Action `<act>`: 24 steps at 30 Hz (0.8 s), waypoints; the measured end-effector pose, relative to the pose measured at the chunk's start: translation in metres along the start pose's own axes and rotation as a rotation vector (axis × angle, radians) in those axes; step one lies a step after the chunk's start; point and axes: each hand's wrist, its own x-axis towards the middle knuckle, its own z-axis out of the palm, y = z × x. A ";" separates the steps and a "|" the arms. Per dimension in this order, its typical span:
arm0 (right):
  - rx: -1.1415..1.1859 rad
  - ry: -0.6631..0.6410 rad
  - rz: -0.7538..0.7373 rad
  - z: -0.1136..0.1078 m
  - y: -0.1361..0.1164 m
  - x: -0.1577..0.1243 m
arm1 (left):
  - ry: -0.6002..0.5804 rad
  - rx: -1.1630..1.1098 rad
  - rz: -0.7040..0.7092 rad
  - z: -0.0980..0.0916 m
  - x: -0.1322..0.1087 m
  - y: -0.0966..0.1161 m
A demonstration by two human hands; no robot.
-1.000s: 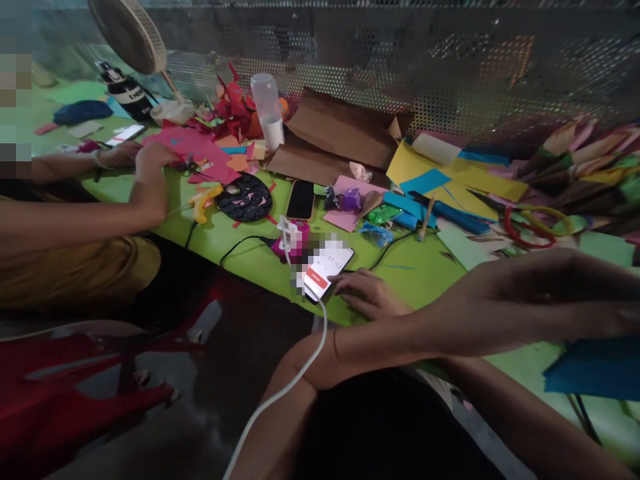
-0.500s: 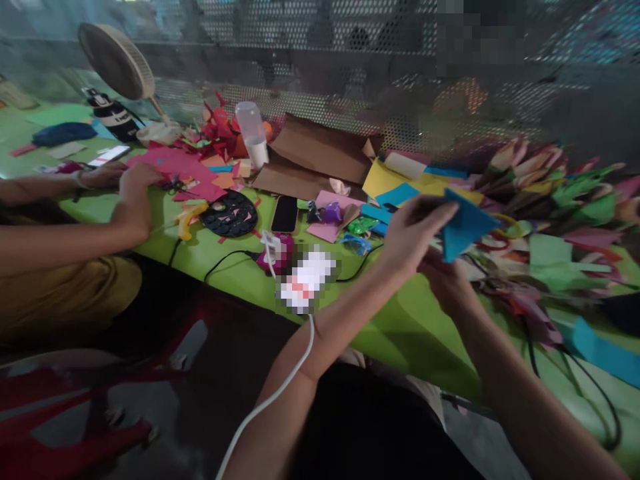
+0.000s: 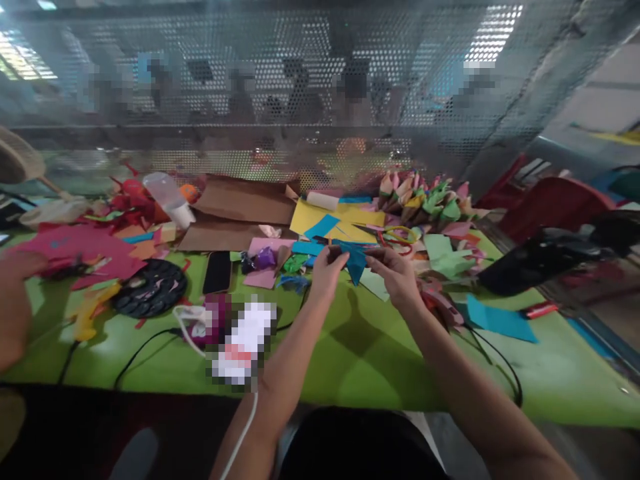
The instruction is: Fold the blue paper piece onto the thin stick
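the person's two hands are bare: the left hand (image 3: 325, 270) and the right hand (image 3: 395, 273) show slim fingers, and the blur hides any detail of the nails. both arms are uncovered along all of their visible length. the left forearm (image 3: 285, 373) and the right forearm (image 3: 465, 393) are slender and bare right up to the lower edge of the picture. low in the middle, between the two arms, a black garment (image 3: 350, 443) covers the lap or trunk — plain, smooth, with a rounded upper outline. at its right side a strip of pale cloth (image 3: 425, 437) shows — greyish white, its kind unclear.
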 end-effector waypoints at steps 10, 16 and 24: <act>-0.076 0.027 -0.035 -0.003 -0.002 -0.007 | -0.222 0.184 0.045 -0.009 0.001 -0.006; -0.116 0.040 -0.067 0.000 -0.002 -0.009 | -0.225 0.197 0.056 -0.011 0.004 -0.009; -0.114 0.021 -0.060 0.001 -0.002 -0.009 | -0.188 0.286 0.074 -0.014 0.004 -0.014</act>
